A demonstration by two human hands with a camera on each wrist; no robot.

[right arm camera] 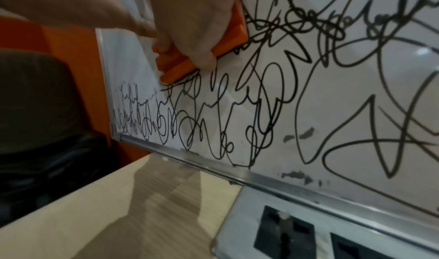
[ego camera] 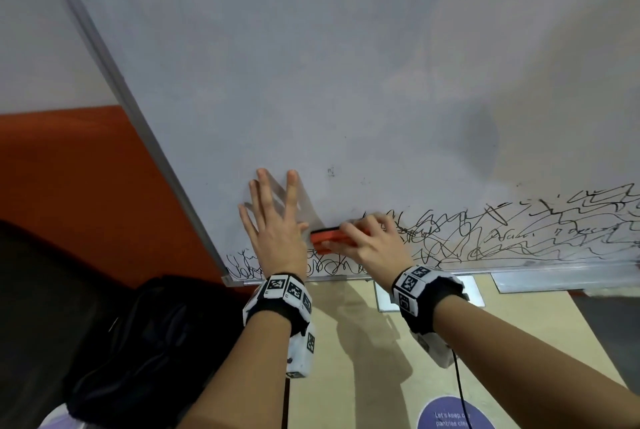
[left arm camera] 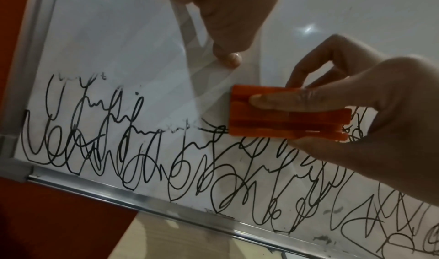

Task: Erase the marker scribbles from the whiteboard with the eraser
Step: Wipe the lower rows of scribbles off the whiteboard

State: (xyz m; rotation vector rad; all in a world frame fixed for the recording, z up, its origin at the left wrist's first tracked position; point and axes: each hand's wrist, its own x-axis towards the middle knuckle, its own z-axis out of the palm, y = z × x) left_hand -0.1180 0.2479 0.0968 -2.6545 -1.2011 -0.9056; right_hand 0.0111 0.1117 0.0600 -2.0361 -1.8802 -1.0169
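A large whiteboard (ego camera: 311, 82) leans in front of me, its upper part wiped to a grey smear. Black marker scribbles (ego camera: 519, 234) run in a band along its bottom edge, from the left corner to the right. My right hand (ego camera: 370, 241) grips an orange eraser (ego camera: 327, 238) and presses it flat against the board at the top of that band. In the left wrist view the eraser (left arm camera: 285, 120) is pinched between thumb and fingers. My left hand (ego camera: 273, 217) lies flat on the board just left of the eraser, fingers spread and straight.
An aluminium frame (ego camera: 519, 269) edges the board's bottom and left side. Below it is a light wooden tabletop (ego camera: 346, 359) with a socket panel (right arm camera: 297, 231). A dark bag or chair (ego camera: 138, 342) sits at the lower left, against an orange wall (ego camera: 86, 169).
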